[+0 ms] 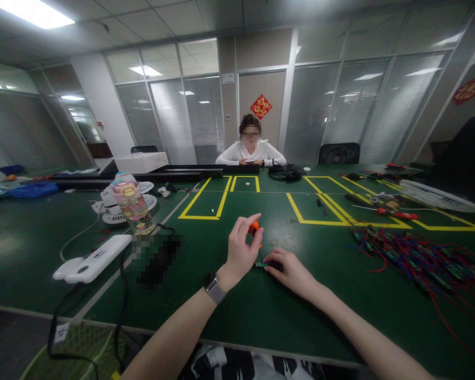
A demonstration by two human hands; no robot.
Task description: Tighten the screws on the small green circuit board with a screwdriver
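Observation:
My left hand (243, 245), with a watch on its wrist, is closed round the orange handle of a screwdriver (255, 228). The screwdriver stands nearly upright, and its thin shaft runs down to a small green circuit board (260, 264) on the table. Whether the tip sits in a screw is too small to tell. My right hand (287, 269) lies low over the table and pinches the right end of the board between thumb and fingers. Part of the board is hidden by these fingers.
Many circuit boards with red and blue wires (415, 258) lie heaped at the right, near a red-handled screwdriver (398, 213). At the left stand a drink bottle (132, 206) and a white device (98, 258). A person (250, 148) sits across the green table (206, 306).

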